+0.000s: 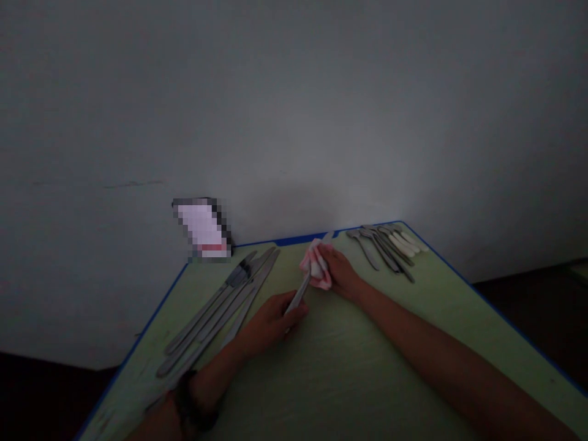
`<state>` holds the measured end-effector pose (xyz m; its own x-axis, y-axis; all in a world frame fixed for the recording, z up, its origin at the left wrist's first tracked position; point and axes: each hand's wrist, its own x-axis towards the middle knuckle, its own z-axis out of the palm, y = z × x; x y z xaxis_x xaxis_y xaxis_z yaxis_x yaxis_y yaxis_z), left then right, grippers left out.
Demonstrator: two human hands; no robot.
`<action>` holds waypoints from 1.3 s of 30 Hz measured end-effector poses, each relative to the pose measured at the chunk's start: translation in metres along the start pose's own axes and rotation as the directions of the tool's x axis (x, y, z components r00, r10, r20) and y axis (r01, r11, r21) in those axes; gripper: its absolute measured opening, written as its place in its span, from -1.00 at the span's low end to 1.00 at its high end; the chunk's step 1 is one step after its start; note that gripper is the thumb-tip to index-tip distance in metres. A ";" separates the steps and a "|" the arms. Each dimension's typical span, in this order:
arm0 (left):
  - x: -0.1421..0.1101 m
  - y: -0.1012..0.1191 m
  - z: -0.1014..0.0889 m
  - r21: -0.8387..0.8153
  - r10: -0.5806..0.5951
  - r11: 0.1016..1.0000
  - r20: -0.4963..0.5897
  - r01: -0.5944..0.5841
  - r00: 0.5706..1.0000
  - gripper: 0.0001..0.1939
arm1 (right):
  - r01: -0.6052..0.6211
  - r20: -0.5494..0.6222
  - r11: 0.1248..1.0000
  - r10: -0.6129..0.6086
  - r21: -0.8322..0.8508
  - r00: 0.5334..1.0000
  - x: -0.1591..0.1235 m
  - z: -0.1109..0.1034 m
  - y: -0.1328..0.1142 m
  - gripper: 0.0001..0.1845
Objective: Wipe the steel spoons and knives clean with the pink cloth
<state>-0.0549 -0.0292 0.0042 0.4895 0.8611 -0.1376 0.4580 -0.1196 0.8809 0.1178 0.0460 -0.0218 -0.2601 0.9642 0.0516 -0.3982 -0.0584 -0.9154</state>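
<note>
A row of long metal knives (236,277) lies slanted on the left of the green table (349,367), and the left forearm (220,370) crosses over their near ends, hiding part of them. On the far right lies a spread of metal cutlery (380,251), some pieces with white handles (400,244). At the far left corner a phone-like device (204,229), its screen blurred, leans by the grey wall (285,110).

Between these 2 groups is the knife (298,294), tilted up and away toward the wall. The left hand (273,318) closes around its handle, thumb along the near side; a dark bracelet (190,398) circles that wrist. The right hand (337,266) grips a pink and white cloth (316,272) around the blade, whose tip pokes out beyond it.

Blue edging (298,239) borders the tabletop; the far edge runs along the wall, just beyond the blade tip. Green surface shows between the 2 forearms and from the right forearm (427,343) out to the right edge.
</note>
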 end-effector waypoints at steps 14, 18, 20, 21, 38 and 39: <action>0.003 -0.001 0.008 -0.105 -0.021 0.994 -0.095 0.011 0.995 -0.51 | 0.055 0.086 0.988 -0.043 -0.142 0.995 -0.010 0.003 -0.005 -0.72; 0.002 0.002 0.007 -0.060 -0.023 0.998 -0.082 0.018 0.996 -0.52 | 0.102 0.127 0.910 -0.055 -0.403 0.990 -0.013 0.004 -0.009 -0.76; 0.002 0.003 0.006 -0.030 -0.016 0.999 -0.081 0.014 0.997 -0.54 | 0.135 0.149 0.869 -0.072 -0.476 0.986 -0.013 0.004 -0.010 -0.73; 0.002 0.003 0.006 -0.018 -0.012 1.000 -0.083 0.010 0.997 -0.55 | 0.141 0.157 0.862 -0.072 -0.488 0.985 -0.013 0.005 -0.010 -0.72; 0.002 0.006 0.008 0.176 0.020 0.984 -0.115 0.000 0.993 -0.57 | 0.010 0.051 0.992 -0.004 -0.128 0.999 -0.003 -0.002 0.003 -0.62; 0.002 0.006 0.008 0.183 0.022 0.983 -0.112 -0.001 0.994 -0.58 | 0.016 0.051 0.991 -0.009 -0.136 0.999 -0.003 -0.002 0.003 -0.62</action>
<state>-0.0451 -0.0319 0.0060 0.4136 0.9080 -0.0666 0.5852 -0.2091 0.7835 0.1191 0.0431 -0.0251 -0.3012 0.9502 0.0800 -0.2785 -0.0074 -0.9604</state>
